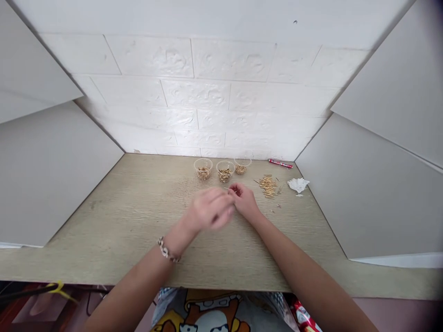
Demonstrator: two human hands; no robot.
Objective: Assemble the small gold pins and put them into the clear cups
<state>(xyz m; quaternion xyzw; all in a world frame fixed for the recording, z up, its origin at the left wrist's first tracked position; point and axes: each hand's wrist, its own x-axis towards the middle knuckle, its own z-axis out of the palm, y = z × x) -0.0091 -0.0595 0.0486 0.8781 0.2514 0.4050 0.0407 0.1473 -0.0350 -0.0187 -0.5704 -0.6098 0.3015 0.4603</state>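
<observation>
My right hand (243,200) is closed in a pinch over the table, with a thin metal-looking pin (226,188) at its fingertips. Right beside it, my left hand (212,208) is blurred, its fingers curled together toward the right fingertips; whatever it holds is too smeared to make out. Just beyond the hands stand clear round cups: a left cup (203,172) with small copper-coloured pieces, a middle cup (224,174) with brassy pieces, and a right cup (241,168) with small golden pieces. A pile of thin golden rods (268,186) lies to the right.
Tiny copper-coloured bits (187,185) are scattered left of the cups. At the right are a crumpled white translucent piece (298,185) and a red tube-like packet (280,163). A white brick-pattern wall (197,97) closes the back; grey panels (380,184) flank the wooden table (114,221).
</observation>
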